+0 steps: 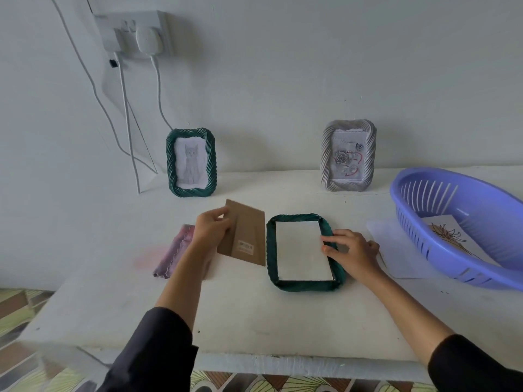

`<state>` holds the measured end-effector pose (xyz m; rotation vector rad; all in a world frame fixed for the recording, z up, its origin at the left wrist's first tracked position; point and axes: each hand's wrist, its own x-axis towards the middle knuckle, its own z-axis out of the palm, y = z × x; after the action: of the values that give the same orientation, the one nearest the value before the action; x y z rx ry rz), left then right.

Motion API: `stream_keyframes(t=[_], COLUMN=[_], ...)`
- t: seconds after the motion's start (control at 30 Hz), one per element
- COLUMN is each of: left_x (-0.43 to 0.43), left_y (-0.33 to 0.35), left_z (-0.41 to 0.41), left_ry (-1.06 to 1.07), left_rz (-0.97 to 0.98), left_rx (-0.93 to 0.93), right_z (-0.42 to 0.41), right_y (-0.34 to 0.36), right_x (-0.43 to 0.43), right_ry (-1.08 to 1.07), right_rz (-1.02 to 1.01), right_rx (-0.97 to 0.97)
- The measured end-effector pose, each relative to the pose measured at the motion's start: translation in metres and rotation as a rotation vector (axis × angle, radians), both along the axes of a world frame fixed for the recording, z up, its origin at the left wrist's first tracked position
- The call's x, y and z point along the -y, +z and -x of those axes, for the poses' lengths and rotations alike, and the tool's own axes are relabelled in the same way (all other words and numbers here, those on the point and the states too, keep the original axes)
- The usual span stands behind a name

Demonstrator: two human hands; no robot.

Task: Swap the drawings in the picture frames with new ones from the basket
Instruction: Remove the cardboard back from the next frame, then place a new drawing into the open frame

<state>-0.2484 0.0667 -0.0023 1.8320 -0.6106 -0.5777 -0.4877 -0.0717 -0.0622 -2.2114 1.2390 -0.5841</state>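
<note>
Head view | left hand (210,229) fingers pinched backing (244,236), likely stiff and light, at its left edge | right hand (351,251) fingers lay relaxed on sheet (301,250) inside face-down frame (304,287) | sheet likely thin, floppy: lift the edge under those fingertips.

Two bare hands, forearms exposed; dark black sleeves (158,349) pushed up toward elbows.

Pink-purple cloth (172,251) lies crumpled on tbl, just left of the left hand (210,230) grip on the backing board (246,236). White tbl (254,321) runs under the grip; front edge rough. Wall socket (127,26) w/ white plug (148,38) sits high, left of & beyond the grip. Cables (128,123) hang from it down to tbl. Patterned floor (17,306) shows below, nearer than the grip.
</note>
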Motion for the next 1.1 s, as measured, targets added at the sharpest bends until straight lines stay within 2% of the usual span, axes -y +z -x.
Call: stream_keyframes(t=[0.23, 0.43, 0.63, 0.73, 0.8, 1.1], left_x=[-0.001, 0.01, 0.026, 0.03, 0.031, 0.03], left_y=[-0.024, -0.02, -0.027, -0.036, -0.043, -0.039], left_z=[0.003, 0.012, 0.049, 0.071, 0.075, 0.076], left_ry=[-0.076, -0.095, -0.112, -0.226, -0.227, -0.201], left_rz=[-0.216, -0.422, -0.353, -0.506, -0.539, -0.475], left_rx=[0.043, 0.277, 0.431, 0.576, 0.628, 0.567], right_z=[-0.001, 0.0, 0.0, 0.0, 0.0, 0.001], right_y=[0.0, 0.0, 0.0, 0.0, 0.0, 0.003], right_x=[-0.001, -0.001, 0.0, -0.001, -0.001, -0.003], right_ry=[-0.008, -0.001, 0.001, -0.004, -0.007, 0.02], right_rz=[0.007, 0.007, 0.007, 0.015, 0.022, 0.033], right_rx=[-0.006, -0.018, -0.016, -0.02, -0.03, -0.039])
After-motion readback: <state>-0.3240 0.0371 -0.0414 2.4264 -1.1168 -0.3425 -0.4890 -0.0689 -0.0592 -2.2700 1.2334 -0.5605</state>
